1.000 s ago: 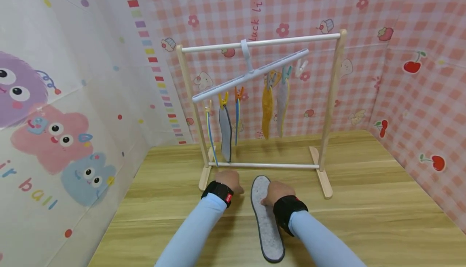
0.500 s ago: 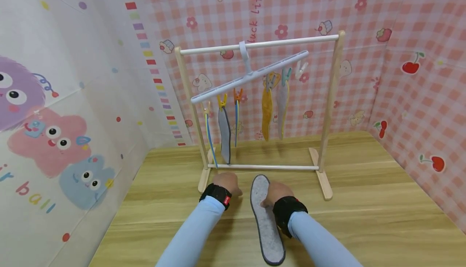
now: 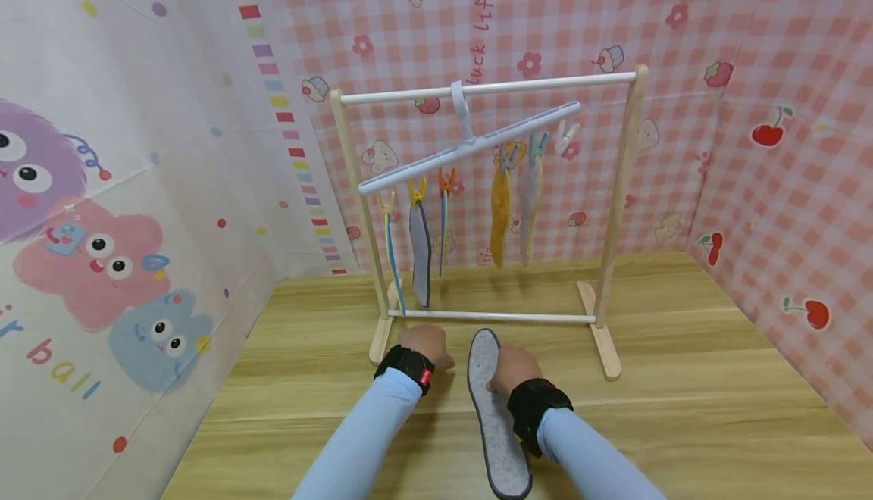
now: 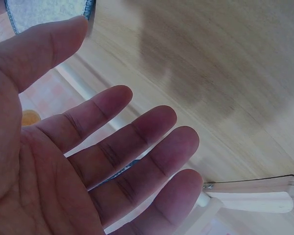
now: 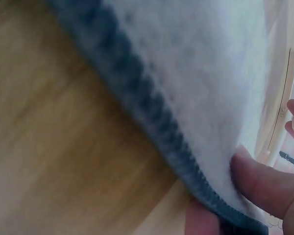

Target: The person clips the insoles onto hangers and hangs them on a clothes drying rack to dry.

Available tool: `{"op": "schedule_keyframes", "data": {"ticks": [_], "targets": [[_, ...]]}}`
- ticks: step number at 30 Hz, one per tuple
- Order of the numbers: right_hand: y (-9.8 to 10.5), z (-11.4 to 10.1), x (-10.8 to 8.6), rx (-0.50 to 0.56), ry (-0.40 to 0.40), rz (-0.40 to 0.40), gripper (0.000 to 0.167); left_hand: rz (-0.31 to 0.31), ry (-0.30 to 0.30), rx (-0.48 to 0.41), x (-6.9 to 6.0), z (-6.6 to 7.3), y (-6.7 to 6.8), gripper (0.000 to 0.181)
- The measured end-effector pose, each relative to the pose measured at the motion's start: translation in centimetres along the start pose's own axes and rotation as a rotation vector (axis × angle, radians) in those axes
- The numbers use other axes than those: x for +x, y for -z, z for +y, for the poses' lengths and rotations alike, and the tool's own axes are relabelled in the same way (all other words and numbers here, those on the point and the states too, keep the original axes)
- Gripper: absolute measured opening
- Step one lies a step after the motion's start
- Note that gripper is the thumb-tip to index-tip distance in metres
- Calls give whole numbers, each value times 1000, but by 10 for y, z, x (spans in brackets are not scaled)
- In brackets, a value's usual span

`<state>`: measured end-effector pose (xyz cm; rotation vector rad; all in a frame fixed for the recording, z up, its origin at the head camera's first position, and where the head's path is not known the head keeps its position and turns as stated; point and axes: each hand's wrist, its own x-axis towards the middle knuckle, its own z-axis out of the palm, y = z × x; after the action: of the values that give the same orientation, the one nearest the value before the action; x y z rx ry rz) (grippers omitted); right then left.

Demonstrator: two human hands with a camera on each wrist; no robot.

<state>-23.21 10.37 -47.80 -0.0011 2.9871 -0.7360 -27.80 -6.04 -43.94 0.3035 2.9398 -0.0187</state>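
Note:
A grey felt insole (image 3: pixel 501 435) with a dark stitched edge lies lengthwise in front of me in the head view. My right hand (image 3: pixel 516 370) pinches its right edge near the far end. In the right wrist view the thumb (image 5: pixel 262 181) presses on the felt face, and a finger shows under the edge. Left of the insole, apart from it, my left hand (image 3: pixel 424 343) hovers over the table. Its fingers are loosely extended in the left wrist view, and nothing touches the palm. Part of the insole (image 4: pixel 49 12) appears beyond that thumb.
A wooden rack (image 3: pixel 617 201) stands behind the hands, its lower bar (image 3: pixel 494 317) close to them. From it hangs a tilted white hanger (image 3: pixel 467 148) with several clips holding insoles, such as a yellow one (image 3: pixel 501 216). The white clip (image 3: pixel 566 138) at right holds nothing.
The right hand and the insole have shifted slightly left, with the hand keeping its pinch. The left hand stays almost where it was. The head view has tilted a little.

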Motion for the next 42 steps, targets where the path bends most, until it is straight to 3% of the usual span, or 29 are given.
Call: {"op": "schedule_keyframes", "data": {"ticks": [6,26,29,35,42], "targets": [[-3,-1,-1,14,19,51,26,-1,0,-9,1,-1,0,32],[1,8,-8,125,-34,41,32,55,-5,12,-3,2,9,38],[4,10,-12,140,-33,52,33,47,4,11,-3,3,10,39],[16,17,-20,267,-61,50,26,29,20,-9,-1,3,8,37],[40,24,-22,291,-51,112,22,35,-9,11,2,3,12,36]]}}
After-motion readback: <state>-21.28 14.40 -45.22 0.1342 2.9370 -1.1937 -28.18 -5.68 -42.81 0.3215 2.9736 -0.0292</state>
